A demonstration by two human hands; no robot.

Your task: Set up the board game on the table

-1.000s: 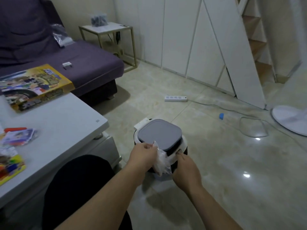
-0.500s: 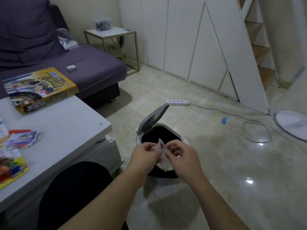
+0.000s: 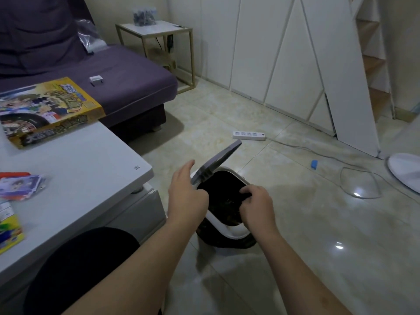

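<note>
Right now both hands over the open trash bin (image 3: 229,233) on the floor, grey lid (image 3: 218,161) tilted up at its far-left edge. Left hand (image 3: 186,196) fingers straight and relaxed, holds nothing, just beside the lid. Right hand (image 3: 256,205) fingers curled over the bin's dark opening, nothing visible in it. Board game box (image 3: 47,110) lies on the white table (image 3: 91,178) left of the bin, cards (image 3: 20,186) on the table nearer the person

Glossy tiled floor (image 3: 318,223); beside it a matt cloth sofa (image 3: 127,83) and a seemingly smooth plastic bin (image 3: 227,233).
</note>
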